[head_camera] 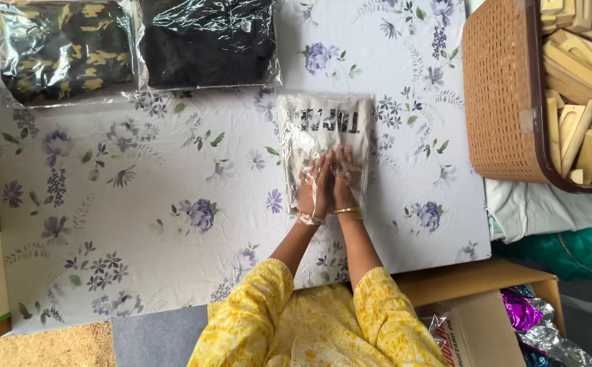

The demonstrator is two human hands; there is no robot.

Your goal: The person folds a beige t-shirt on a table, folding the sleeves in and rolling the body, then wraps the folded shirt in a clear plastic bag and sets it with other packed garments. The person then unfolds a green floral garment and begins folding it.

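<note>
1. Head view: the left hand and right hand are lying side by side, each grip spread flat and pressing the bagged pale garment onto the floral tabletop.
2. A brown basket is holding wooden pieces; clear bags are enclosing a camouflage garment and a dark garment.
3. The cardboard box is running off the bottom edge.

A camouflage packet and a black packet lie side by side on the floral sheet. A brown basket holds wooden pieces. A cardboard box contains shiny foil.
</note>
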